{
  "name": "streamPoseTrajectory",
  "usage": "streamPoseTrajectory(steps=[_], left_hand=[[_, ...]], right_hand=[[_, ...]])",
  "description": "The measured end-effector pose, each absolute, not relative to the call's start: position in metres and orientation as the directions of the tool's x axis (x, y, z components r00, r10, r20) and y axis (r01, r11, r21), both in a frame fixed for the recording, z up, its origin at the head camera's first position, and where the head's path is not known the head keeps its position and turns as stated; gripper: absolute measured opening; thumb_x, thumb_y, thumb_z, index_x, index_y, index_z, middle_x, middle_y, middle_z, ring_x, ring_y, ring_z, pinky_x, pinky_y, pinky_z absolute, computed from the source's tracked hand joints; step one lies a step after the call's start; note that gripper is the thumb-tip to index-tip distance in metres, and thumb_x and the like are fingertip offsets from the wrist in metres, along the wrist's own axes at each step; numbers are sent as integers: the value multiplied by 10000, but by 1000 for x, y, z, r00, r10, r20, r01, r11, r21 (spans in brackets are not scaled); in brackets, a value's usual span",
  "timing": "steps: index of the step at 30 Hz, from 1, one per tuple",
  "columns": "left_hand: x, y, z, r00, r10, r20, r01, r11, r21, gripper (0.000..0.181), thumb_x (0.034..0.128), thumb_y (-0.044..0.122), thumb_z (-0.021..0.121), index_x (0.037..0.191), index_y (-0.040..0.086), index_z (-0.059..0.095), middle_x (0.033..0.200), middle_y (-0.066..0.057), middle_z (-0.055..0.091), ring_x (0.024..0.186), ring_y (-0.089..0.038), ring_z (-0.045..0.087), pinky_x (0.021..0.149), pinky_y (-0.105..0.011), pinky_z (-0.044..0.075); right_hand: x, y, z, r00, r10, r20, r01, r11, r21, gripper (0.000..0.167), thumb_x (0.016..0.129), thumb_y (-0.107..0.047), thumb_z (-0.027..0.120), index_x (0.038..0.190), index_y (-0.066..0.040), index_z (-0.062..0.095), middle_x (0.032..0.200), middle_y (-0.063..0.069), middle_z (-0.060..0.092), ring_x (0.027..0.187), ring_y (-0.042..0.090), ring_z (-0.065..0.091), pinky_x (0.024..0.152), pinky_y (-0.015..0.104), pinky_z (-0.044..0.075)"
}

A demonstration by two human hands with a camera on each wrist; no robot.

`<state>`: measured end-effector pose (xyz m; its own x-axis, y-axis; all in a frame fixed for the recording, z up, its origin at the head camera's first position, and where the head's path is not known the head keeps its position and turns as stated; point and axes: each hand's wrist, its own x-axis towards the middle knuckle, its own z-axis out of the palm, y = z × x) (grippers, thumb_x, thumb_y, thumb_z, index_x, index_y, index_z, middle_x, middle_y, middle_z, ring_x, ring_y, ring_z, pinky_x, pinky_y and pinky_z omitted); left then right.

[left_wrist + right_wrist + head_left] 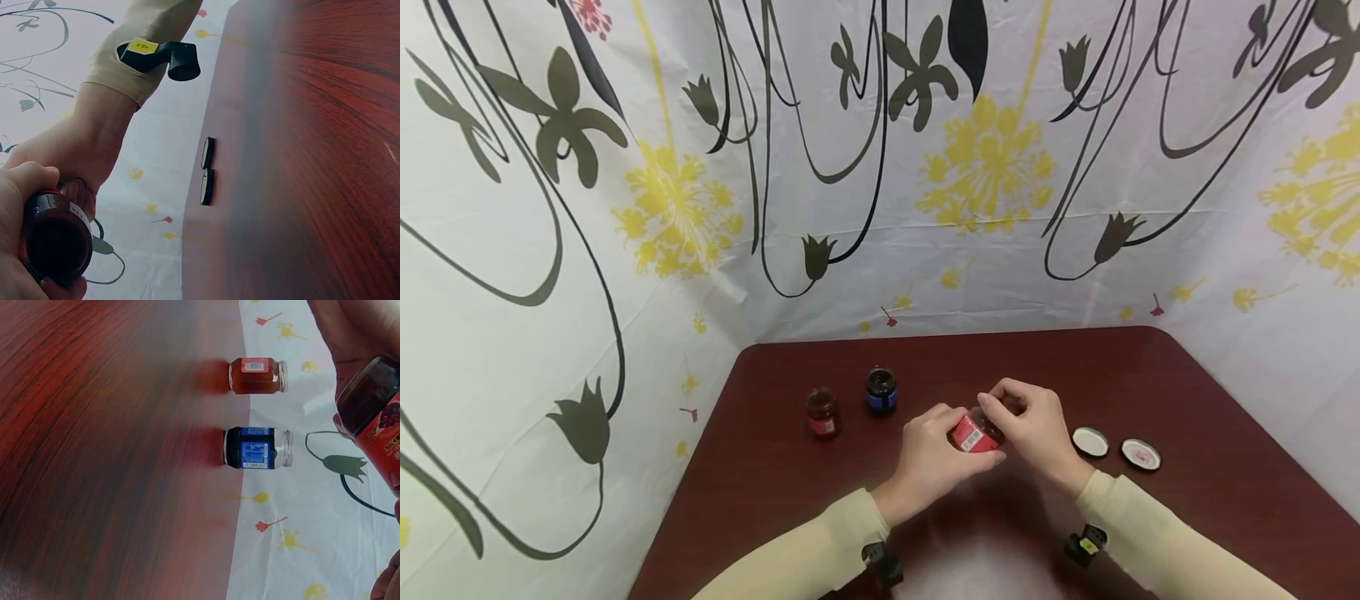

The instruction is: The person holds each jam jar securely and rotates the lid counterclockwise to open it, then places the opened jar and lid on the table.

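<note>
My left hand (928, 450) grips a small glass jar (974, 433) with a red label and dark contents, thumb and fingers around its body. The jar is tilted above the table. At its upper end, my right hand (1037, 427) holds on with curled fingers and thumb; they hide that end, so I cannot see a lid. In the left wrist view the jar's dark round base (57, 247) faces the camera. The right wrist view shows fruit printed on the jar's red label (386, 434).
Left of the hands stand a lidless brown jar (823, 414) with a red label and a lidless dark jar (881, 392) with a blue label. Two lids, one white inside (1090, 442) and another (1141, 455), lie right of the right hand. Patterned cloth (850, 208) hangs behind the table (760, 492).
</note>
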<state>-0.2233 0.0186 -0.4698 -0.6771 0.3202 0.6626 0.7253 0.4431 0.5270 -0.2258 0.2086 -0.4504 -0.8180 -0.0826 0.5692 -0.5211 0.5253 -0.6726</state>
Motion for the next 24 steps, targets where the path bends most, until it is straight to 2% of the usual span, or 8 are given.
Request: streamPoseTrajectory(steps=[8,16,24], left_hand=[[-220,14,-475,-658,316,684,740,443,507,446,708,542,874,954,203,721,817,120,586,701,30,496,561,-101,399],[-216,12,-476,-685,309,659,720,425,549,433,718,526,875,980,222,710,855,137,582,727,38,509,568,-98,422],[-215,11,-477,-698,309,646,709,427,562,444,722,531,871,997,220,713,870,133,593,735,36,520,574,-103,430]], right_hand=[[-224,205,-452,-793,-111,600,-547,565,-618,117,955,-296,705,839,-294,690,582,-147,576,498,97,488,457,263,381],[-224,204,-453,-776,-126,618,-559,591,-582,114,941,-301,722,840,-336,683,559,-156,525,490,86,442,456,254,344],[-223,204,-453,-761,-134,635,-576,591,-565,118,940,-287,720,832,-318,687,565,-168,532,486,74,446,449,252,348]])
